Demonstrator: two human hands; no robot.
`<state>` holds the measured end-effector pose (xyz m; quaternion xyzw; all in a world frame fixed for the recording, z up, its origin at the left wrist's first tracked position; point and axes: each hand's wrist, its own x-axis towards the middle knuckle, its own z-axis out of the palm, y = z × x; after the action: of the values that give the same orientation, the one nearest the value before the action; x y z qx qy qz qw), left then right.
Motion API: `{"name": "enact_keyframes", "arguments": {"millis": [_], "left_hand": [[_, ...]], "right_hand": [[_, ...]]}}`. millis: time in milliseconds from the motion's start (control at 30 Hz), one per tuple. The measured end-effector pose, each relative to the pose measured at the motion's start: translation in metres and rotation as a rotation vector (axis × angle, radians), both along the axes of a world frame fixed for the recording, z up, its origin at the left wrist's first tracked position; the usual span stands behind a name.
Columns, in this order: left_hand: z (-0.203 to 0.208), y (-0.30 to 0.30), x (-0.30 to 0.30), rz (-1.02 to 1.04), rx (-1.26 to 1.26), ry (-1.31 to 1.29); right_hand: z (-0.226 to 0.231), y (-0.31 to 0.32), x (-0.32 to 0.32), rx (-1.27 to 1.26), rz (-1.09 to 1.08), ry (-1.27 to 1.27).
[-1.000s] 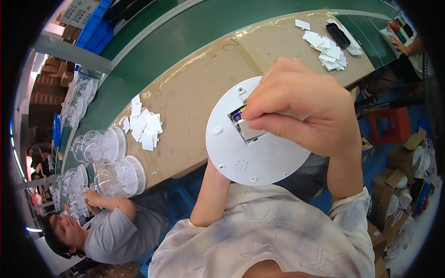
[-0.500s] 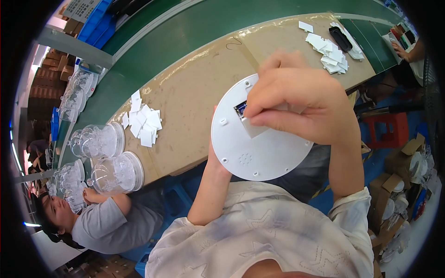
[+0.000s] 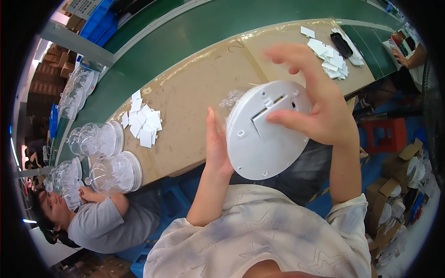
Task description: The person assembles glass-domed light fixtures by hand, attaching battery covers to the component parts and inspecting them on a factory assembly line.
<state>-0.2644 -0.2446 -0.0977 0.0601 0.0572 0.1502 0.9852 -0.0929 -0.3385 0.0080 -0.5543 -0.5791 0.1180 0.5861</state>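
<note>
My left hand [image 3: 218, 150] holds a clear dome with a round white base [image 3: 266, 155]. The base's underside is tilted towards me and has several small screw holes round it. A white battery cover [image 3: 263, 127] lies in the base's compartment, with a dark gap still showing along its upper edge. Over the base is my right hand [image 3: 327, 109], its fingers spread and raised, its thumb on or just above the cover. The dome's clear part is mostly hidden behind the base; most of my left fingers are out of sight.
One pile of white covers [image 3: 144, 123] lies left on the cardboard-topped table [image 3: 194, 102], another pile [image 3: 330, 58] far right beside a black case [image 3: 341, 45]. Clear domes [image 3: 116, 172] stand at the left near a seated co-worker [image 3: 104, 217]. A green conveyor [image 3: 204, 34] runs behind.
My right hand has gone from a pinch over the compartment to spread fingers. The cover now sits over the opening where the inside showed. The base has tilted and shifted slightly right.
</note>
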Motion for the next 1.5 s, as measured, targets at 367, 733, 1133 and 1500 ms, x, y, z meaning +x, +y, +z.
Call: {"name": "enact_keyframes", "arguments": {"millis": [367,733,1133,1500], "left_hand": [[-0.004,0.007,-0.008,0.339,0.274,0.373],[0.005,0.032,-0.002,0.403,0.585,0.349],[0.018,0.148,-0.032,0.937,1.271,0.598],[0.008,0.323,0.045,1.431,1.996,1.065]], "right_hand": [[-0.034,-0.016,0.029,-0.393,0.328,0.155],[-0.076,-0.025,0.001,-0.217,0.169,0.519],[-0.161,0.028,-0.012,-0.269,-0.308,0.125],[-0.164,0.032,-0.013,-0.117,-0.309,0.267]]}}
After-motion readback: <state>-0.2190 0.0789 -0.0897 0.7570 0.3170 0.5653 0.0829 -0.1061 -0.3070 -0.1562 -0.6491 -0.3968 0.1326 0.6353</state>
